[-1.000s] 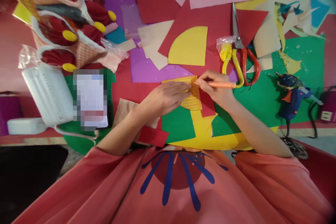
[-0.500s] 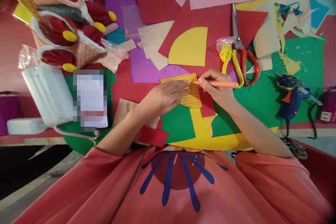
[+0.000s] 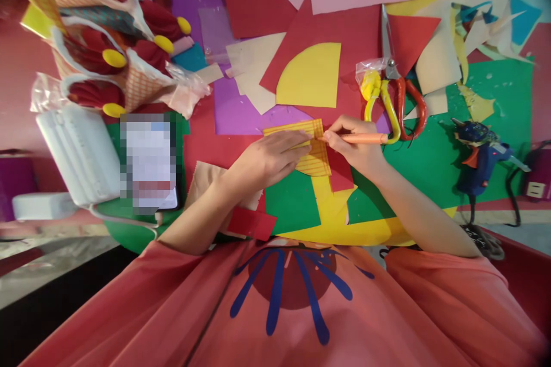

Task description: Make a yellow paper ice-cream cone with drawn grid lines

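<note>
I see a yellow paper piece (image 3: 317,159) with a curved edge, orange lines crossing near its right side, lying flat, partly hidden beneath the left hand (image 3: 267,159). I make out an orange marker (image 3: 368,138), nearly level in the right hand (image 3: 360,153), tip over that side.

Scissors (image 3: 391,70) block beyond right hand (image 3: 358,146)

A reddish-pink bench (image 3: 15,100) is filling most of the view, its bare top showing at nine and three o'clock. A pale edge (image 3: 51,230) is running along its near side. At eight o'clock a pale floor (image 3: 55,255) is showing beside an unidentifiable black shape (image 3: 64,289); at four, a red surface (image 3: 527,266) is appearing. Soft light is falling throughout.
</note>
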`<state>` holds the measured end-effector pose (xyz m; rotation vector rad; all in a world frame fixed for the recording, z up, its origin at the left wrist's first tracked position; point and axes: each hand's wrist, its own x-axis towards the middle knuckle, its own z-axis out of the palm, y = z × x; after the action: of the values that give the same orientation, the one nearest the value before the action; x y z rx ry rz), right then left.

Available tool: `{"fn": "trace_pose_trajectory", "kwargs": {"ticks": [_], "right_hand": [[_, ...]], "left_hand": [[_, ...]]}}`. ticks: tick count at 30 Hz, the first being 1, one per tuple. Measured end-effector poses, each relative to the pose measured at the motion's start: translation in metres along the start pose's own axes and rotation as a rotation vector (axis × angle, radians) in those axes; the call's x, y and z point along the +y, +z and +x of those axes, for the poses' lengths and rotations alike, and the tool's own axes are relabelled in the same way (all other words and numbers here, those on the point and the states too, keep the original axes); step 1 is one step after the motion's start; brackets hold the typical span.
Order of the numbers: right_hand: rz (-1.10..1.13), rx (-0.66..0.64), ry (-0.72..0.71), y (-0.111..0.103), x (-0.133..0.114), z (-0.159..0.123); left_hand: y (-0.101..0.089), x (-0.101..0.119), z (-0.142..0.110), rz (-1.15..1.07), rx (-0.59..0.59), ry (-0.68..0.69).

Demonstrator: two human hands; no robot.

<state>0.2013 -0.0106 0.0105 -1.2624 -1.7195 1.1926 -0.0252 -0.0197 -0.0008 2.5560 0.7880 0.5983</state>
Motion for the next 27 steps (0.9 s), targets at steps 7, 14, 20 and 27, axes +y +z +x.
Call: {"fn": "trace_pose_trajectory", "kwargs": {"ticks": [7,14,20,27], "right_hand": [[0.042,-0.015,0.088,-0.0007,-0.0019,0.001],[0.037,0.029,0.055,-0.0008,-0.0025,-0.0008],[0.03,0.016,0.031,0.0005,-0.0021,-0.0003],[-0.022,-0.041,0.01,-0.001,0.0015,-0.0001]], "left_hand": [[-0.0011,0.0003,0.0005,0.029,0.019,0.021],[0.0002,-0.0034,-0.0011,0.04,0.009,-0.012],[0.0022,-0.0029,-0.0014,0.039,0.028,-0.016],[0.0015,-0.0025,-0.0015,0.042,0.011,-0.027]]}}
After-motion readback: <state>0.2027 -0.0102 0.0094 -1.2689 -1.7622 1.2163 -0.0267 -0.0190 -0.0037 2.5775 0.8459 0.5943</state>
